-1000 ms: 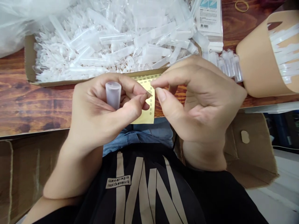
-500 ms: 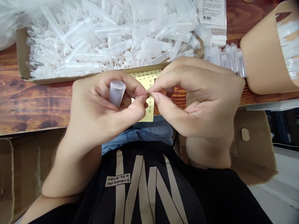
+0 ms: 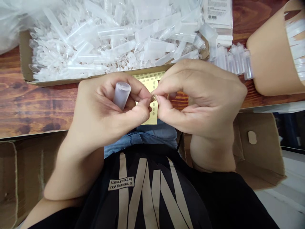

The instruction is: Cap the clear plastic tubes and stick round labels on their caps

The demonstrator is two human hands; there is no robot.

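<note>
My left hand (image 3: 107,108) is closed around a translucent plastic tube (image 3: 122,95), its round end facing up in the palm. The left thumb and forefinger are also pinched together at their tips. Against them, my right hand (image 3: 195,98) pinches a tiny thin piece (image 3: 155,98), too small to make out clearly. Behind the fingertips is a yellow sticker sheet (image 3: 152,118) with rows of small round marks, its lower end reaching past the table edge. Fingers hide part of the sheet, and whether the left hand holds it too I cannot tell.
A shallow cardboard box (image 3: 45,83) heaped with clear plastic tubes and small caps lies just beyond my hands. Several tubes (image 3: 238,60) stand beside a tan bin (image 3: 269,54) at right. Open cartons (image 3: 259,149) sit below the wooden table (image 3: 43,108).
The right fingertips have shifted slightly, and a thin pale edge now shows between them. The left hand keeps its hold on the tube. The whole view has slid a little.
</note>
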